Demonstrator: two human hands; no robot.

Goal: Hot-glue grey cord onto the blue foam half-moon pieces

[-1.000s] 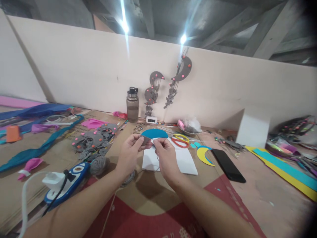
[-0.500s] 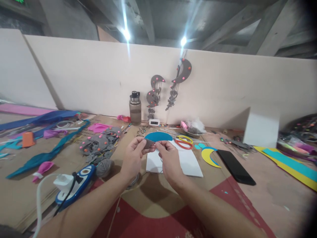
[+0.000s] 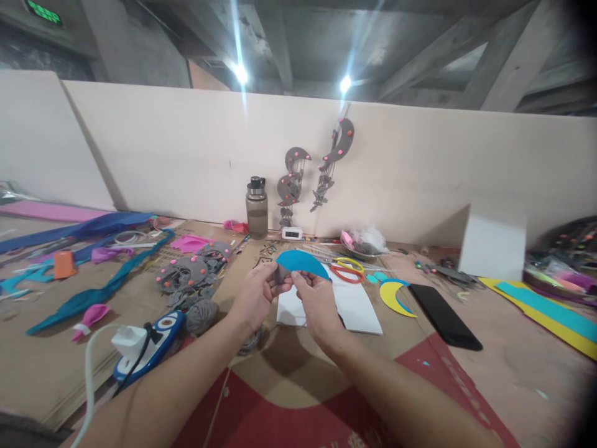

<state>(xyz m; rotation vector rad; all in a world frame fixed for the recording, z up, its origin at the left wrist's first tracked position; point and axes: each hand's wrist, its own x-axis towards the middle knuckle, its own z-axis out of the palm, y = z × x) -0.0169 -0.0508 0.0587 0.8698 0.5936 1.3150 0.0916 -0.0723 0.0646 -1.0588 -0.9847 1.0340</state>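
Nearest to us, our forearms reach out over the red-and-brown cardboard covering the worktop. Our left hand and right hand meet above it, both closed in a pinch on a blue half-round cutout, which is lifted off the surface and has a small grey piece against its left end between our fingertips. Just beneath and beyond our hands lies a white sheet. To the left sit a ball of grey yarn and a blue-and-white glue gun with its white cord. To the right of the sheet lie a yellow-and-blue crescent and a black phone. Farther back we see red and yellow scissors, a heap of grey felt shapes with pink dots and blue and teal strips on the left. At the far edge stands a brown bottle, and grey moon-shaped hangings rest against the pale wall.
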